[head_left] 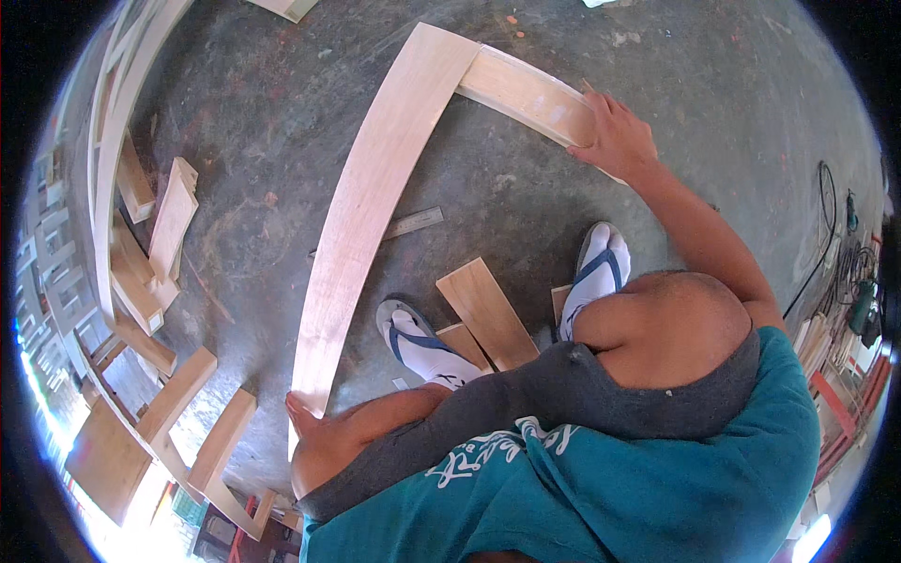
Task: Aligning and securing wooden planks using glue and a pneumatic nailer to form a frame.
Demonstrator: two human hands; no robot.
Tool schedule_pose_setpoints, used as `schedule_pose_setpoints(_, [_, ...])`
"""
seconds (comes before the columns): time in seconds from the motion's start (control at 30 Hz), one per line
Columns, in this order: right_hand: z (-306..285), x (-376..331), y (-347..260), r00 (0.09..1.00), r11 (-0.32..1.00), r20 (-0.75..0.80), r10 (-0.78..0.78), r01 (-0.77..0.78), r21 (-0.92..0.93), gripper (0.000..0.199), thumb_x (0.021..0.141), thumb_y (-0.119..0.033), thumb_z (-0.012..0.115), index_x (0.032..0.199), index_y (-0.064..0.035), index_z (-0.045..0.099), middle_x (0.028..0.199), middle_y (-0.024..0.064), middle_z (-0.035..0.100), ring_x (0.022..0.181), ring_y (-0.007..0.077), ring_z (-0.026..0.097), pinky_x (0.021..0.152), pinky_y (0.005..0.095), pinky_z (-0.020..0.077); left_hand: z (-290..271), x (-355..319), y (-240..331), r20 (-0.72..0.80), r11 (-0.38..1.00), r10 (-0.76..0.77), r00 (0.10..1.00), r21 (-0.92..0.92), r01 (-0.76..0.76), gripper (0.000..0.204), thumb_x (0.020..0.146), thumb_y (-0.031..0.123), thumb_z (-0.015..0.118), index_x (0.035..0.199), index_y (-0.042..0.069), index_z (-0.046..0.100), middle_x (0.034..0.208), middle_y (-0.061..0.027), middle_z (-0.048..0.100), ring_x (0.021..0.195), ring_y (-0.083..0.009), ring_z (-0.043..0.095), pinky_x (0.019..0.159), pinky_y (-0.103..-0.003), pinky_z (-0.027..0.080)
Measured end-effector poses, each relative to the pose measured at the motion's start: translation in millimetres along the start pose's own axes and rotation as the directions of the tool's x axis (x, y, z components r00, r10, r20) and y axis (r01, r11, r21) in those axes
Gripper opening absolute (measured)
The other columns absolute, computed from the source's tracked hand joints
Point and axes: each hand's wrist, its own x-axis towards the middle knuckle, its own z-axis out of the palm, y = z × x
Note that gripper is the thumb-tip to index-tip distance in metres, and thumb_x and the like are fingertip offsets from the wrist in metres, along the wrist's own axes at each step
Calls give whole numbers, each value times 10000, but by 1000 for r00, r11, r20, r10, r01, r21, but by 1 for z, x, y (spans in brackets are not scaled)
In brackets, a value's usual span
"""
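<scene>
A long pale wooden board (375, 197) runs from the upper middle down to my left knee. Its far end meets a shorter wooden piece (526, 89) at a corner; this piece has a raised rim along its edges and whitish smears on its face. My right hand (615, 136) is closed round the right end of the shorter piece, fingers over the far edge and thumb on the near side. Beside my left knee, my left hand (298, 413) grips the near end of the long board; the knee hides most of that hand.
Between my sandalled feet lie loose wooden blocks (486, 310). A metal ruler (413, 222) rests on the concrete floor, partly beneath the long board. More cut wood (172, 220) and a pale wooden frame (101, 188) stand at the left. Cables (831, 253) and power tools (859, 305) lie far right.
</scene>
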Motion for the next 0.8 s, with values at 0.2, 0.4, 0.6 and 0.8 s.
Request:
schedule_pose_setpoints(0.2, [-1, 0, 2, 1000, 1000, 8, -6, 7, -15, 802, 723, -406, 779, 1341, -45, 417, 1310, 149, 548, 1178, 322, 575, 906, 453, 544, -57, 13, -2, 116, 998, -31, 993, 64, 24, 1041, 589, 461, 867, 1401, 11, 394, 1391, -219, 474, 1288, -367, 482, 1088, -467, 393])
schedule_pose_setpoints(0.4, [0, -1, -5, 1000, 999, -14, -10, 11, 48, 847, 682, -393, 821, 1353, -76, 413, 1341, 127, 538, 1202, 337, 548, 926, 470, 517, -235, -12, 81, -378, 930, 328, 865, 289, -227, 734, 773, 416, 755, 1340, 34, 488, 1352, -184, 532, 1242, -352, 518, 1028, -462, 428])
schedule_pose_setpoints(0.6, [6, -5, 3, 1000, 999, -9, 6, -6, 49, 829, 686, -392, 818, 1345, -76, 426, 1356, 110, 535, 1219, 330, 538, 930, 465, 517, -415, 10, 278, -662, 597, 721, 205, 444, -668, 728, 764, 298, 795, 1375, 83, 463, 1397, -185, 473, 1320, -364, 428, 1108, -463, 353])
schedule_pose_setpoints(0.8, [7, -6, 4, 999, 998, -40, -18, 20, 58, 827, 685, -391, 817, 1344, -75, 429, 1360, 111, 533, 1223, 326, 536, 928, 458, 516, -451, 38, 412, -828, 742, 512, 229, 292, -603, 1060, 656, 421, 834, 1517, 177, 266, 1548, -175, 248, 1298, -438, 420, 1071, -493, 406])
